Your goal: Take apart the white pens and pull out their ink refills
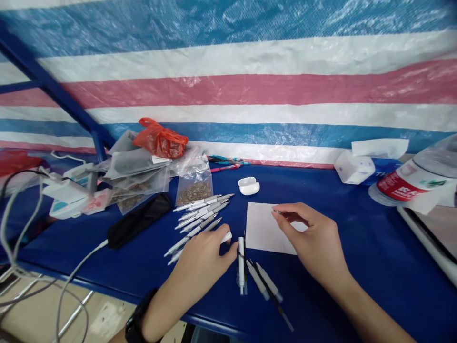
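My left hand [206,252] is closed around a short white pen part [226,237], its end showing between thumb and fingers. Thumb and forefinger of my right hand [314,233] pinch a tiny dark, shiny piece [276,211], too small to name, over a sheet of white paper [262,228]. Just right of my left hand lies a white pen barrel [241,267]. Grey-white pen pieces [257,280] and a thin dark refill [282,312] lie below the paper. Several white pens [200,214] form a slanted row beyond my left hand.
Behind the pens stand an open white earbud case [249,186] and a clear bag of brown bits [194,191]. A black phone [139,221] on a cable, more bags and a red plastic bag [160,138] are left. Tissues [357,166] and a large bottle [407,183] stand right.
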Action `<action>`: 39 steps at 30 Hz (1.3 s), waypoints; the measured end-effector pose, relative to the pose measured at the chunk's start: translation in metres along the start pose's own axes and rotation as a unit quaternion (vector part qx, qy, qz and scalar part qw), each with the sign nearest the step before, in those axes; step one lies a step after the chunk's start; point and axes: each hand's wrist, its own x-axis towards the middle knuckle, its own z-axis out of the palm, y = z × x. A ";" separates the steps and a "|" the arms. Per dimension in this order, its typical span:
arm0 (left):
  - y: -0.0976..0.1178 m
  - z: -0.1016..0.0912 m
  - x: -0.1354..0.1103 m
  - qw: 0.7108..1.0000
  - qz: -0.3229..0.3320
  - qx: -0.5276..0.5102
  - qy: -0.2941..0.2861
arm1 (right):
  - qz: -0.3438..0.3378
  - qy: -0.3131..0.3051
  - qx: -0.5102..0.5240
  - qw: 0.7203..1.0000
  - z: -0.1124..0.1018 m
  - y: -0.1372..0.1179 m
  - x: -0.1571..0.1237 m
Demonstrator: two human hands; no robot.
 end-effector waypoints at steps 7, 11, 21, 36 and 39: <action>0.015 0.008 -0.014 1.000 -0.016 -0.010 0.006 | -0.025 -0.020 0.006 0.999 0.003 -0.004 -0.007; 0.011 0.007 -0.016 0.999 -0.044 0.005 -0.001 | -0.028 -0.022 0.009 0.999 0.002 -0.003 -0.006; 0.020 0.005 -0.026 0.997 -0.055 0.038 0.039 | -0.032 -0.010 0.014 0.999 -0.003 -0.005 -0.003; 0.047 0.012 -0.041 0.989 -0.076 0.102 -0.081 | -0.030 -0.008 0.029 0.999 -0.006 -0.008 -0.005; 0.044 0.011 -0.040 0.988 -0.086 0.094 -0.082 | -0.003 -0.010 0.062 0.998 -0.005 -0.009 -0.004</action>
